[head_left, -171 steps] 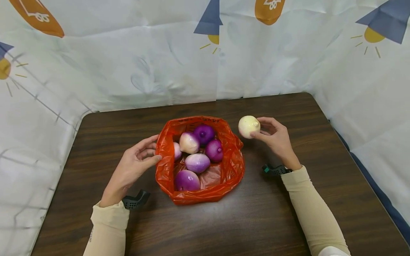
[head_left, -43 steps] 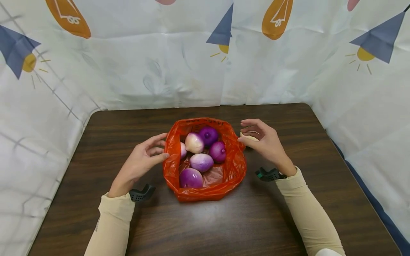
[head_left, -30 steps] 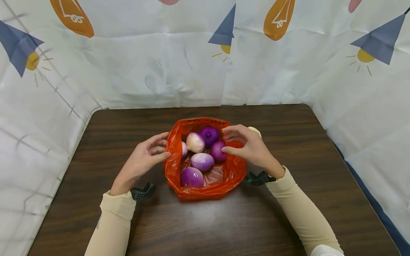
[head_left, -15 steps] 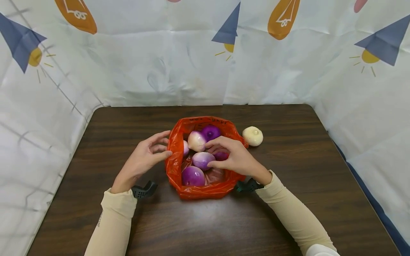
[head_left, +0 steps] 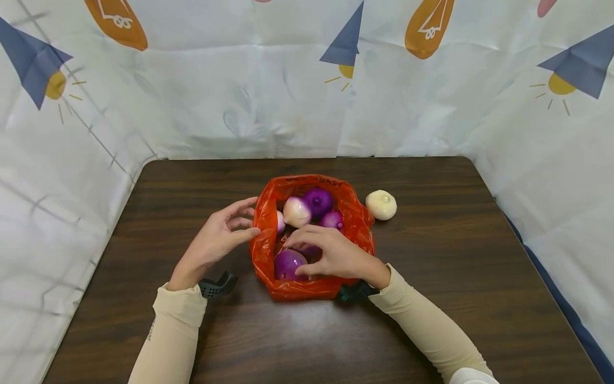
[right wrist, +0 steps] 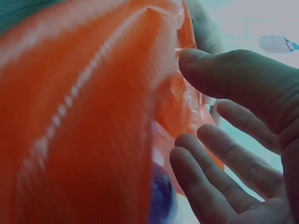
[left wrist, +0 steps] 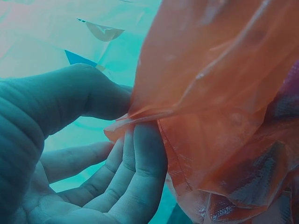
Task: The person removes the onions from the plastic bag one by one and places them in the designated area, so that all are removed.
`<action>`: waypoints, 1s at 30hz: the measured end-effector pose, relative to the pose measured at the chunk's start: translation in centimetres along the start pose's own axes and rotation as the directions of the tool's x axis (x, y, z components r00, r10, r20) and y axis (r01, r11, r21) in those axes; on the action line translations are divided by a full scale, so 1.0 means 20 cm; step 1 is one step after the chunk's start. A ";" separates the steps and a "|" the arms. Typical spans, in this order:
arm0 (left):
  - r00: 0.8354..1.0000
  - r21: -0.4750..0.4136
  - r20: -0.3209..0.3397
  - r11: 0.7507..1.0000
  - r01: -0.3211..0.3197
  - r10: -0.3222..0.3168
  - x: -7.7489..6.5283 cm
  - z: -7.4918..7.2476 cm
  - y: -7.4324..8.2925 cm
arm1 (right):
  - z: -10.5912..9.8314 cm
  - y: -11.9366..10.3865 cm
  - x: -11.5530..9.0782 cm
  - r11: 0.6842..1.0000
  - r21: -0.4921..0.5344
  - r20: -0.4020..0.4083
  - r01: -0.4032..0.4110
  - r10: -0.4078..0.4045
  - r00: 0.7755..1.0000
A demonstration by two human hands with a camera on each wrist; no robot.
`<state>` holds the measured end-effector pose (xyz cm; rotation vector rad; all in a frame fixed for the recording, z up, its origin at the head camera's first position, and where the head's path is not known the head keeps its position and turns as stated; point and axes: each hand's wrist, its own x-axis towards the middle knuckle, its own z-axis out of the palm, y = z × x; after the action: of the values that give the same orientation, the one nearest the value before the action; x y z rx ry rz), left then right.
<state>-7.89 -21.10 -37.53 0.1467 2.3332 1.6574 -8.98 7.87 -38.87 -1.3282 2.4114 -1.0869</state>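
A red plastic bag (head_left: 268,282) stands with its mouth spread wide, several onions inside. My left hand (head_left: 216,240) pinches the bag's left rim between thumb and fingers, as the left wrist view shows. My right hand (head_left: 331,253) reaches into the mouth from the right. Its thumb and fingers are apart with nothing between them, near a purple onion (head_left: 289,264) at the front. Another onion is mostly hidden under this hand. Behind lie a white-and-purple onion (head_left: 297,212) and a dark purple onion (head_left: 318,202).
A pale, peeled-looking onion (head_left: 381,205) rests on the dark wooden table (head_left: 446,213), right of the bag. White patterned sheeting (head_left: 192,106) hangs behind the table and along its sides.
My right hand has set the pale onion on the table right of the bag, let go, and moved left and down into the bag's mouth. My left hand stays at the rim.
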 end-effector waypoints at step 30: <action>1.000 0.058 -0.003 0.998 -0.022 0.022 0.02 0.02 -0.02 | 0.13 0.02 0.01 0.985 -0.173 0.126 0.016 0.006 0.992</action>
<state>-8.24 -20.83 -38.05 0.1820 2.3920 1.6017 -8.17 6.43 -40.95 -1.4091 2.4565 -0.7824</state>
